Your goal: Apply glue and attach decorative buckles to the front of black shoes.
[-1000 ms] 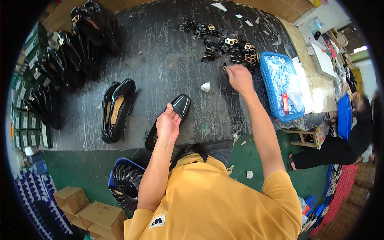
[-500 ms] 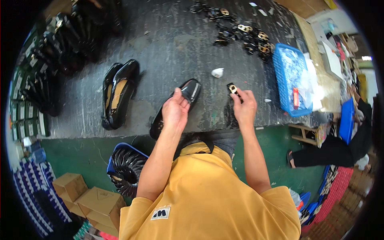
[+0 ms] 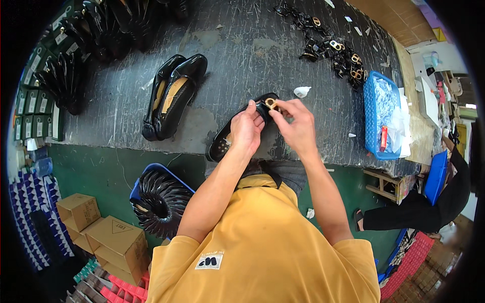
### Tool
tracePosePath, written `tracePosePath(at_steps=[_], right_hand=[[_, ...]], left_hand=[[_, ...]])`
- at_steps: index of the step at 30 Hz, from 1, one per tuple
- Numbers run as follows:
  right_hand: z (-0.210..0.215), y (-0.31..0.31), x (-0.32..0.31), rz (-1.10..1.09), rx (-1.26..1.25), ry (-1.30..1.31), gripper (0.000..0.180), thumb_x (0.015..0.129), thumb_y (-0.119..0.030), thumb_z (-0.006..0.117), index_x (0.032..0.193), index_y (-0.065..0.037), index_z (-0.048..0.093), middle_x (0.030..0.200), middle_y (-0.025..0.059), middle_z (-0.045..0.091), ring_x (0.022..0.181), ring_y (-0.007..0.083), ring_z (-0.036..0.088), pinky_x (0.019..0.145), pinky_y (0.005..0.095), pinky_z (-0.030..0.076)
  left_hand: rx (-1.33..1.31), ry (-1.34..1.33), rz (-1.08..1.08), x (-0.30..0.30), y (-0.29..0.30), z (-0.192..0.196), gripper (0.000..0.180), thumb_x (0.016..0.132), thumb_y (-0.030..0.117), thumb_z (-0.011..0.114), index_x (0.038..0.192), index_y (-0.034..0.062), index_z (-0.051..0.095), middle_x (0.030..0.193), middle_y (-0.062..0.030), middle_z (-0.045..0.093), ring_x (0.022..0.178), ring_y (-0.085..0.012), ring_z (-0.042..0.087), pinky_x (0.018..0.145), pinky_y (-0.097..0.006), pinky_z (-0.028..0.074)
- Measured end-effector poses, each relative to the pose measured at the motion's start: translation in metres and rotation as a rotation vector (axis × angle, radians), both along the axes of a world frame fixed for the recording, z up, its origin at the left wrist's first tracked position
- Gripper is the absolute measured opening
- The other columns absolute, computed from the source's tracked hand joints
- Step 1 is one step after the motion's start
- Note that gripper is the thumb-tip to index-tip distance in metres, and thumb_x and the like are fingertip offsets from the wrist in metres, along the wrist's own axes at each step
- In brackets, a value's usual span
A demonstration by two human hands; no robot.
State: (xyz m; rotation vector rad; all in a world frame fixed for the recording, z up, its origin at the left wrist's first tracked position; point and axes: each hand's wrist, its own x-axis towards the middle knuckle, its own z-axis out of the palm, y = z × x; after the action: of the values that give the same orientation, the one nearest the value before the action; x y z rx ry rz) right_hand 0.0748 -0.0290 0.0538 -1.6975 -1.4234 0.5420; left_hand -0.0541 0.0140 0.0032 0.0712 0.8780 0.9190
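Note:
My left hand [image 3: 246,131] is closed on a glossy black flat shoe [image 3: 220,143], which lies slanted near the table's front edge with its toe pointing away. Pinched between my right thumb and fingers is a shoe ornament, a gold buckle [image 3: 271,104] on a black strap. My right hand [image 3: 299,126] brings it over the front of the shoe, close to my left fingertips. Whether the ornament touches the upper cannot be told; fingers cover part of it. Just beyond lies a small white pointed piece [image 3: 302,91]. To the left rests a pair of black shoes [image 3: 177,96].
Loose black-and-gold ornaments [image 3: 336,55] are heaped at the far right, near a blue basket [image 3: 371,121] of plastic wrapping. Black shoes [image 3: 96,30] and green boxes [image 3: 38,108] crowd the left. Below stand a blue bin [image 3: 146,171] and cartons [image 3: 113,232]. A person in black [image 3: 404,209] is at right.
My right hand has moved left with the ornament, from beside the shoe to over its front. My left hand stays on the shoe. The whole view has shifted somewhat.

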Motion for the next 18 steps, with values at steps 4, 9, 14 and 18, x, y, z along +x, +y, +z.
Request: tracePosePath(at_steps=[4, 9, 14, 18], right_hand=[[-0.007, 0.007, -0.007, 0.044, 0.012, -0.093, 0.029, 0.083, -0.01, 0.078, 0.109, 0.002, 0.074, 0.094, 0.014, 0.068, 0.083, 0.0302, 0.069, 0.074, 0.0375, 0.055], [-0.01, 0.003, -0.013, 0.035, 0.009, -0.162, 0.027, 0.083, -0.011, 0.077, 0.108, 0.001, 0.074, 0.093, 0.0133, 0.067, 0.083, 0.0307, 0.069, 0.074, 0.0386, 0.054], [-0.012, -0.001, -0.015, 0.022, 0.027, -0.251, 0.027, 0.083, -0.009, 0.079, 0.107, 0.001, 0.075, 0.09, 0.0132, 0.067, 0.078, 0.0274, 0.068, 0.069, 0.0358, 0.053], [-0.016, -0.002, -0.016, 0.017, 0.04, -0.252, 0.026, 0.083, -0.007, 0.079, 0.107, 0.001, 0.076, 0.088, 0.0128, 0.066, 0.077, 0.0278, 0.067, 0.067, 0.0365, 0.052]], left_hand=[[-0.017, -0.01, -0.002, 0.001, -0.001, 0.002, 0.027, 0.106, 0.03, 0.057, 0.105, 0.0041, 0.064, 0.096, -0.0041, 0.067, 0.086, -0.0153, 0.065, 0.081, -0.031, 0.052], [-0.016, -0.03, -0.018, -0.002, -0.003, -0.003, 0.03, 0.107, 0.03, 0.054, 0.116, 0.0028, 0.063, 0.111, -0.0097, 0.069, 0.1, -0.0212, 0.067, 0.092, -0.036, 0.05], [-0.008, -0.051, -0.007, -0.001, -0.003, -0.002, 0.028, 0.106, 0.03, 0.057, 0.106, 0.0031, 0.063, 0.099, -0.0065, 0.069, 0.088, -0.0172, 0.066, 0.082, -0.031, 0.052], [-0.001, -0.041, 0.0, -0.001, -0.002, -0.004, 0.028, 0.106, 0.03, 0.057, 0.106, 0.0027, 0.063, 0.1, -0.0074, 0.069, 0.087, -0.017, 0.066, 0.081, -0.031, 0.051]])
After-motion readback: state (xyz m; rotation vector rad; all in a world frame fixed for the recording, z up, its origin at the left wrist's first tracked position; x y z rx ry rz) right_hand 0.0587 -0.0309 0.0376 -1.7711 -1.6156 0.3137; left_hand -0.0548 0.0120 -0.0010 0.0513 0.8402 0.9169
